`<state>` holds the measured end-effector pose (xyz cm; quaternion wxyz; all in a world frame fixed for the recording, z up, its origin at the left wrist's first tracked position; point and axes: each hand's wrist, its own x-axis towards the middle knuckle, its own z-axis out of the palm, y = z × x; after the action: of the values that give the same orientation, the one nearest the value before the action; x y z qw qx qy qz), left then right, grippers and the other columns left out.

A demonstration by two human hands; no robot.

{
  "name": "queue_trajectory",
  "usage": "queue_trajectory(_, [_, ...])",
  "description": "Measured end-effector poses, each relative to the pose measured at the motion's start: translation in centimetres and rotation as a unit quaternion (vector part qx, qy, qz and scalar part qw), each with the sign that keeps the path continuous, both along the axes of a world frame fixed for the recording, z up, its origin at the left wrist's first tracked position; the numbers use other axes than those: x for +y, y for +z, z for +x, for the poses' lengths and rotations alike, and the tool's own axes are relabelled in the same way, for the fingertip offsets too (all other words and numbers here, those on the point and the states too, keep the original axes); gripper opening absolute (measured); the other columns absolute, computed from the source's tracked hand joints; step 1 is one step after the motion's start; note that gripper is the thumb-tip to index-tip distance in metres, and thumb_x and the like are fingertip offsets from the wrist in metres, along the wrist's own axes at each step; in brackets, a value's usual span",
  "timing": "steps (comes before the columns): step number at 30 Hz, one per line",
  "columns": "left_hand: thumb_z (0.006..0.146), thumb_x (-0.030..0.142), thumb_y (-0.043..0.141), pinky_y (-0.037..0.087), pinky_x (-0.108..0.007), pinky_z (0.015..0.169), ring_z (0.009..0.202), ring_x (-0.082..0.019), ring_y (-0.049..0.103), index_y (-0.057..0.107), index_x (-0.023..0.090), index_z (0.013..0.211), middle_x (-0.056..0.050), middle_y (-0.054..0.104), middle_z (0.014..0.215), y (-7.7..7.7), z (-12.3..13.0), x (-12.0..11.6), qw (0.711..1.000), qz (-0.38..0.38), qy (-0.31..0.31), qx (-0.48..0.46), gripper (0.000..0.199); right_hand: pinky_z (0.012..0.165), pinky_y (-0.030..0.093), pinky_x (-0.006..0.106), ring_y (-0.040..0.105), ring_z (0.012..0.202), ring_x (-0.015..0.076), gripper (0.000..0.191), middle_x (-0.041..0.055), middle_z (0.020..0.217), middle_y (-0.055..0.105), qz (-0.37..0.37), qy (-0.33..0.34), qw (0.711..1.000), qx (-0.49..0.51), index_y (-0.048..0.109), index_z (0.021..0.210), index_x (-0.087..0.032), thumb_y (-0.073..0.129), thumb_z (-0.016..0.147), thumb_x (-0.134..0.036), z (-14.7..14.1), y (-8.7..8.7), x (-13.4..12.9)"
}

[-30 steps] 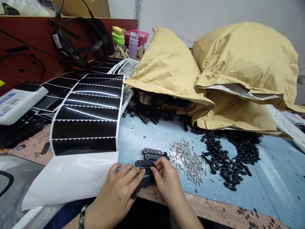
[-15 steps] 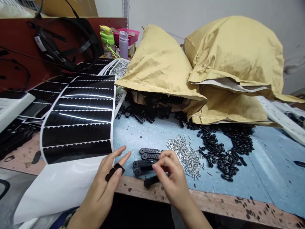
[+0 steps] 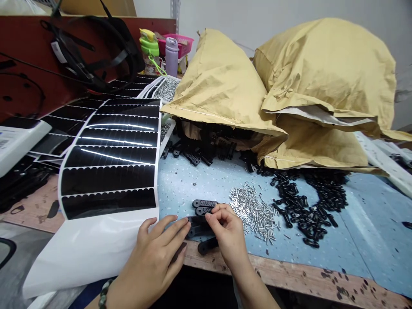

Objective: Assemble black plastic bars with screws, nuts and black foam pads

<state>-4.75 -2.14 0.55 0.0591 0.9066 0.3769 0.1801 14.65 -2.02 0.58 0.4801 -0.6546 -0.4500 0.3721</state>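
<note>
Your left hand (image 3: 161, 253) reaches in with its fingers stretched out and slightly spread, the tips resting at the left end of a black arm-shaped part (image 3: 197, 219) near the front edge of the surface (image 3: 180, 182). A dark piece (image 3: 179, 252) shows between your left thumb and index finger; you have it mostly covered, so I cannot tell whether it is gripped. Your right hand (image 3: 228, 231) brings thumb and index finger together over the right end of that same part, but what they pinch, if anything, is hidden.

Two matching parts (image 3: 204, 203) lie just beyond your fingers, side by side, and another black piece (image 3: 207, 246) sits below your right hand, at the wooden edge (image 3: 289, 272). Just right of your right hand is a heap of silver screws (image 3: 257, 216), and past that a spread of small black pieces (image 3: 305, 210). To your left, a sheet of black stickers (image 3: 109, 180) curves over the surface; paper bags (image 3: 222, 81) stand behind.
</note>
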Motion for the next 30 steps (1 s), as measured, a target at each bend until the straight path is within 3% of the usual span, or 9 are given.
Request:
queue_trajectory(6, [0.087,0.016,0.048,0.026,-0.043,0.092,0.112,-0.026,0.050,0.054,0.020,0.127,-0.002,0.061,0.125,0.2,0.2,0.1,1.000,-0.001,-0.005,-0.013,0.040,0.059,0.042,0.025,0.052,0.070,0.0158,0.027,0.0042,0.079,0.053,0.014,0.009,0.999,-0.045,0.053,0.054,-0.018,0.061,0.077,-0.030,-0.1,-0.3,0.0])
queue_trajectory(13, [0.090,0.018,0.045,0.028,-0.044,0.091,0.105,-0.024,0.054,0.057,0.022,0.123,-0.002,0.065,0.116,0.5,1.5,0.1,0.996,-0.031,0.031,-0.072,0.035,0.057,0.042,0.025,0.053,0.066,0.0147,0.022,0.0040,0.081,0.052,0.008,0.037,0.990,-0.133,0.055,0.059,-0.018,0.058,0.081,-0.022,0.0,-0.7,-0.1])
queue_trajectory(16, [0.089,0.017,0.044,0.028,-0.046,0.093,0.106,-0.025,0.053,0.058,0.023,0.121,-0.002,0.064,0.114,0.7,1.6,0.4,0.996,-0.049,0.029,-0.068,0.036,0.057,0.042,0.027,0.052,0.062,0.0145,0.023,0.0020,0.077,0.050,-0.002,0.071,0.965,-0.253,0.049,0.061,-0.018,0.061,0.080,-0.017,0.4,-0.7,0.1])
queue_trajectory(20, [0.087,0.014,0.042,0.033,-0.049,0.094,0.114,-0.027,0.047,0.057,0.025,0.122,-0.003,0.058,0.123,1.6,1.3,1.3,0.994,-0.101,0.012,-0.050,0.039,0.052,0.042,0.029,0.050,0.058,0.0159,0.028,0.0022,0.077,0.048,-0.029,0.105,0.915,-0.388,0.047,0.063,-0.019,0.067,0.080,-0.028,1.2,0.5,0.0])
queue_trajectory(22, [0.086,0.012,0.042,0.037,-0.049,0.096,0.119,-0.028,0.043,0.055,0.026,0.126,-0.003,0.053,0.130,2.0,1.3,1.7,0.990,-0.130,0.012,-0.061,0.044,0.056,0.047,0.030,0.054,0.068,0.0181,0.016,0.0066,0.092,0.051,0.021,0.124,0.922,-0.367,0.056,0.083,-0.018,0.068,0.080,-0.029,1.2,1.6,-0.2])
queue_trajectory(24, [0.085,0.011,0.041,0.039,-0.049,0.099,0.124,-0.028,0.040,0.051,0.028,0.131,-0.002,0.048,0.136,2.3,1.3,1.8,0.983,-0.167,0.001,-0.077,0.050,0.068,0.051,0.032,0.056,0.085,0.0206,0.024,0.0107,0.113,0.048,0.099,0.184,0.923,-0.324,0.056,0.106,-0.019,0.063,0.083,-0.023,0.7,2.8,-0.5])
queue_trajectory(25, [0.086,0.011,0.040,0.040,-0.048,0.101,0.126,-0.027,0.039,0.048,0.029,0.133,-0.001,0.046,0.138,2.3,1.4,1.8,0.978,-0.187,-0.006,-0.089,0.051,0.072,0.051,0.033,0.055,0.091,0.0212,0.023,0.0108,0.117,0.047,0.137,0.220,0.914,-0.312,0.057,0.108,-0.020,0.059,0.086,-0.021,0.5,3.3,-0.6])
queue_trajectory(28, [0.094,0.016,0.030,0.041,-0.045,0.104,0.132,-0.024,0.035,0.039,0.036,0.139,0.003,0.037,0.146,2.2,1.6,1.7,0.960,-0.244,0.004,-0.139,0.050,0.074,0.050,0.033,0.054,0.091,0.0202,0.013,0.0086,0.105,0.053,0.202,0.262,0.902,-0.279,0.060,0.093,-0.019,0.049,0.090,-0.013,0.0,4.3,-0.9])
queue_trajectory(30, [0.099,0.021,0.023,0.044,-0.043,0.102,0.134,-0.023,0.034,0.031,0.038,0.143,0.004,0.031,0.149,2.1,1.5,1.7,0.946,-0.266,0.047,-0.179,0.048,0.069,0.050,0.031,0.054,0.084,0.0182,0.012,0.0066,0.094,0.052,0.195,0.206,0.935,-0.211,0.060,0.084,-0.019,0.050,0.090,-0.015,0.5,4.2,-1.0])
